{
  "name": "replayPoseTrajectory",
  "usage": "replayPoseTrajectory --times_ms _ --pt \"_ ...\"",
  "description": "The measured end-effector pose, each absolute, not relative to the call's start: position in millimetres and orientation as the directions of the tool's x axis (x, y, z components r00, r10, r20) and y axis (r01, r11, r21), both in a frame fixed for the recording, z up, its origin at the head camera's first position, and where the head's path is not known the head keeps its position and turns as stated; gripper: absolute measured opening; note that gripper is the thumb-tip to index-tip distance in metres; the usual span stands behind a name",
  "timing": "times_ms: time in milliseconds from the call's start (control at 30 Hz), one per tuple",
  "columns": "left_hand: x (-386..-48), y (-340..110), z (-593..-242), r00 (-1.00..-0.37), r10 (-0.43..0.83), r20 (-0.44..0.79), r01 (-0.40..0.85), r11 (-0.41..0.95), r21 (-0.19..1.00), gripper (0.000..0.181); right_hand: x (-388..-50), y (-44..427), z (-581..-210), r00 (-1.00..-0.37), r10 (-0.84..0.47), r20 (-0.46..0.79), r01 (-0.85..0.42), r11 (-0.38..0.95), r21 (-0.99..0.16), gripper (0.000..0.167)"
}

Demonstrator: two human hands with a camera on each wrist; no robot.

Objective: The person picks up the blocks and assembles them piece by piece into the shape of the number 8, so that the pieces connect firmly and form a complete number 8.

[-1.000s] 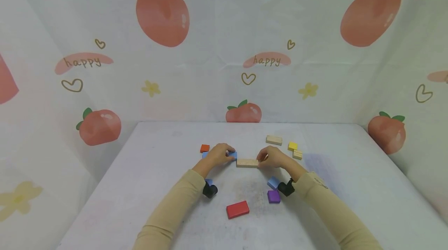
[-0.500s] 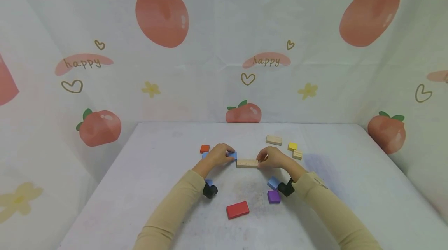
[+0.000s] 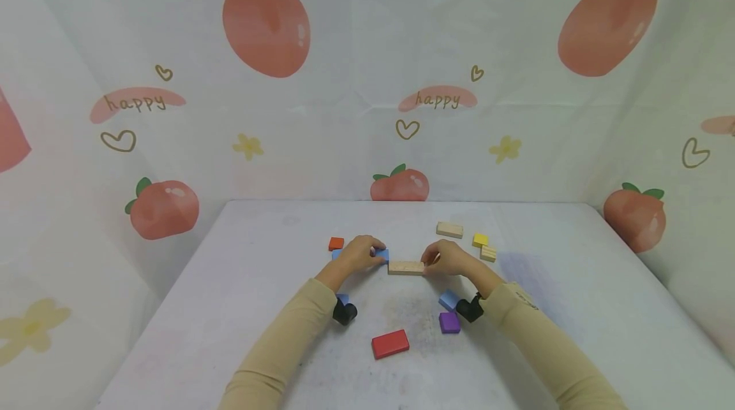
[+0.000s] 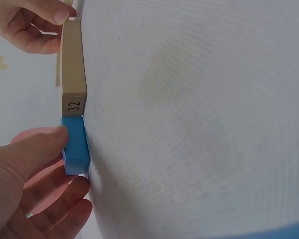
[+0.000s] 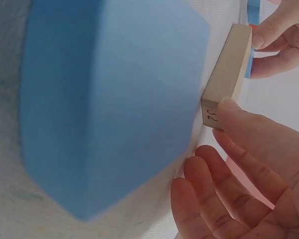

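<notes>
A plain wooden block (image 3: 406, 268) lies lengthwise in the middle of the table, its end marked 32 in both wrist views. The right hand (image 3: 450, 258) pinches the right end of this block (image 5: 229, 69) between thumb and index finger, the other fingers loosely bent. At the opposite end a blue block (image 4: 75, 149) meets the wooden one end to end. The left hand (image 3: 360, 253) has its thumb on the blue block's upper side and fingers around the far side and end. In the head view the left hand covers part of the blue block.
A red block (image 3: 390, 344) lies near the front, a purple block (image 3: 450, 322) and blue block (image 3: 448, 300) by the right wrist. Behind sit a wooden block (image 3: 450, 229), a yellow block (image 3: 480, 240), a striped block (image 3: 488, 253) and an orange block (image 3: 336, 243).
</notes>
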State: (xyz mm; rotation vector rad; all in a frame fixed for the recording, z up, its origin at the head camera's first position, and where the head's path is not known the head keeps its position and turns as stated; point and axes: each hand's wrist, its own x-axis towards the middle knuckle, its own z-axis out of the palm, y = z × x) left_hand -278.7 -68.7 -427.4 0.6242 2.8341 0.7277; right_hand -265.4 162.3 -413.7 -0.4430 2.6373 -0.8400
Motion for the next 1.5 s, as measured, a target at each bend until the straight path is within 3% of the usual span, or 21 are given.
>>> replayPoseTrajectory --times_ms 300,700,1033,1500 --pt "-277.9 -69.5 -426.3 -0.903 0.425 -0.064 0.338 0.796 0.502 0.035 -265.1 163.0 -414.3 -0.896 -0.389 -0.217 -0.192 0.777 -0.599 0.012" --pt "-269.1 -85.6 -410.1 -0.902 0.431 -0.009 0.343 0.730 0.592 0.035 -264.8 163.3 -413.5 -0.893 -0.395 -0.214 -0.199 0.776 -0.599 0.012" --pt "-255.8 -112.8 -409.8 -0.885 0.464 0.038 0.392 0.698 0.599 0.033 -263.4 163.0 -413.3 -0.891 -0.406 -0.204 -0.210 0.766 -0.608 0.013" --pt "-227.6 -153.4 -415.7 -0.859 0.510 -0.052 0.356 0.666 0.655 0.036 -264.8 163.1 -414.2 -0.891 -0.400 -0.213 -0.204 0.773 -0.600 0.014"
